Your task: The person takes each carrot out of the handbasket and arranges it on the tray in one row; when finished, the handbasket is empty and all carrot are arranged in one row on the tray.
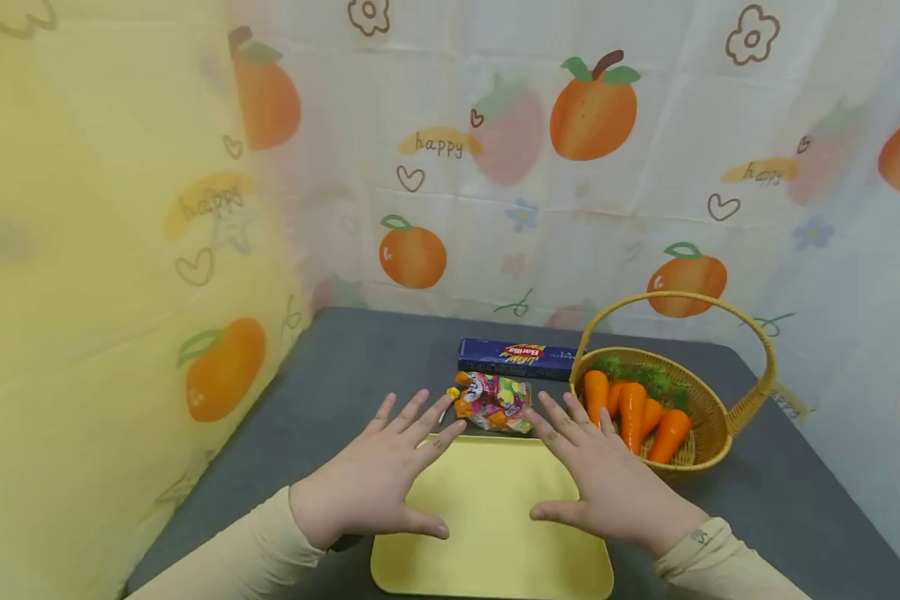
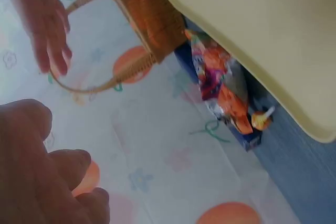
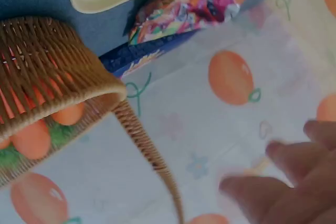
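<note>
Both hands hover over a pale yellow tray, palms down, fingers spread, holding nothing. The left hand is above the tray's left side, and the right hand above its right side. Just beyond the fingertips lies a colourful candy bag, with a yellow-wrapped lollipop at its left. Behind the bag lies a dark blue Barilla box. To the right stands a wicker basket with a tall handle, holding several orange carrots with green tops; the right hand's fingers overlap it in the head view.
The dark grey table runs back to a white curtain printed with fruit. Yellow-lit curtain closes the left side, and more of it hangs along the right. The basket's handle arches well above the other things.
</note>
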`<state>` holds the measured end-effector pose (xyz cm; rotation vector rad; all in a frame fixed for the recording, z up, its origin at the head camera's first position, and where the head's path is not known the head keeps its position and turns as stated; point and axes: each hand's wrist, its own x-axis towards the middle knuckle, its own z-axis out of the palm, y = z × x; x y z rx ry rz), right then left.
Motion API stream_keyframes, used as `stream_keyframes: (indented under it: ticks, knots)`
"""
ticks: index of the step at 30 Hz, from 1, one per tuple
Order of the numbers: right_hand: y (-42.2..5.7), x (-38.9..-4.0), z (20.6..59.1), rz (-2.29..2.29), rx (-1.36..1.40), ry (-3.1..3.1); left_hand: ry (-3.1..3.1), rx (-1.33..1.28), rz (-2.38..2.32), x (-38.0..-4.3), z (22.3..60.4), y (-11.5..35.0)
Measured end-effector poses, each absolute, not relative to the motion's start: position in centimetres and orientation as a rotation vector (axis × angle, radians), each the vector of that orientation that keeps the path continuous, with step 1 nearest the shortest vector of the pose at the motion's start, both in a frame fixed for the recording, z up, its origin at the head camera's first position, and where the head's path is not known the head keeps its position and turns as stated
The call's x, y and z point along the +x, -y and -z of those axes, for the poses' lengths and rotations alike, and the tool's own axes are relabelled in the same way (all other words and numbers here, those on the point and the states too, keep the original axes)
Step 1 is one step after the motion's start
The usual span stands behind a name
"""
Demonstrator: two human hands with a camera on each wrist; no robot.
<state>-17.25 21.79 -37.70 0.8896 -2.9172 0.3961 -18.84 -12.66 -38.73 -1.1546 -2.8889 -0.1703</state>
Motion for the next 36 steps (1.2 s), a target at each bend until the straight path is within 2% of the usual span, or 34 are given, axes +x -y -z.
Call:
stream_keyframes:
  ticks: [7, 14, 17, 21, 25, 36]
  knots:
    - [-25.0, -19.7, 36.0, -1.041, 0.522, 2.905, 3.011, -1.031, 0.310, -18.8, 40.2, 16.0]
    - [-32.2, -24.5, 36.2, -2.342, 0.023, 2.631, 3.192, -0.982, 0.478, -17.6, 44.0, 18.6]
    - [-35.7, -26.1, 36.9, -2.721, -0.174, 2.395, 3.212, -1.029, 0.533, -17.5, 45.4, 19.4]
    - [-38.3, -27.6, 37.9, -2.761, -0.430, 2.315, 3.228, -1.083, 0.598, -17.7, 46.9, 20.2]
    - [-38.7, -28.2, 38.8, -2.689, -0.582, 2.381, 3.289, -1.068, 0.585, -17.7, 47.3, 19.9]
    - [-35.8, -30.5, 38.7, -2.457, -0.467, 2.796, 3.328, -1.019, 0.483, -17.6, 47.0, 19.2]
